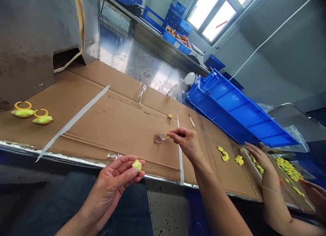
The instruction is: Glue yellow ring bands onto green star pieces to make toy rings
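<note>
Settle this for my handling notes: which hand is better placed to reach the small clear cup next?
Probably the right hand: its fingers are just beside the small clear cup, pinching a small yellow piece. The left hand is farther off, holding a yellow-green piece.

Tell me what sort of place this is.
Probably a small factory's handwork area: cardboard-covered bench, blue crates, and many similar yellow pieces laid out by a co-worker's hand.

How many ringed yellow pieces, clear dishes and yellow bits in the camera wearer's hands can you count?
Ringed yellow pieces: 2
Clear dish: 1
Yellow bits, one in the left hand, one in the right hand: 2
Total: 5
</note>
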{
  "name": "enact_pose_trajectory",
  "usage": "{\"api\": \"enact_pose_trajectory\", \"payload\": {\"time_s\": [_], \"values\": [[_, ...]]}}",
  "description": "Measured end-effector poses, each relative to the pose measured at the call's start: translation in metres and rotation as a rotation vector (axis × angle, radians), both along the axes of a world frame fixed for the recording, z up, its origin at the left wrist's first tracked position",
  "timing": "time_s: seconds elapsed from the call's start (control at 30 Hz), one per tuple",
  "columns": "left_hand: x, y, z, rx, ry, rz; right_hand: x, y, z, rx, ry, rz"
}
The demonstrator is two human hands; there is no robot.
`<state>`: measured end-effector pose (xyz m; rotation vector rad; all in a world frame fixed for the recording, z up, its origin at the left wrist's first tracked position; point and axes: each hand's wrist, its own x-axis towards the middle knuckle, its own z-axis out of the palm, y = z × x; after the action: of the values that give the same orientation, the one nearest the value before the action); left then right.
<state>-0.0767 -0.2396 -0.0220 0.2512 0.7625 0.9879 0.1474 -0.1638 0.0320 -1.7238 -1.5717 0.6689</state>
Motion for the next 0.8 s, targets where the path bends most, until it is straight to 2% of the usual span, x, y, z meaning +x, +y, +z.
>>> {"api": "enact_pose_trajectory", "payload": {"time_s": [0.27,0.43,0.63,0.8], "values": [[-0.002,-0.002,-0.008,0.039,-0.014,-0.035,0.004,-0.004,0.013,-0.025,0.109,-0.013],[0.006,0.002,-0.004,0.017,-0.067,-0.005,0.001,-0.010,0.026,-0.016,0.275,0.020],[0.015,0.005,0.000,0.002,-0.227,0.036,-0.032,-0.040,0.036,0.001,0.487,0.099],[0.016,0.001,-0.001,0.013,-0.323,0.046,-0.056,-0.063,0.032,-0.074,0.622,0.162]]}}
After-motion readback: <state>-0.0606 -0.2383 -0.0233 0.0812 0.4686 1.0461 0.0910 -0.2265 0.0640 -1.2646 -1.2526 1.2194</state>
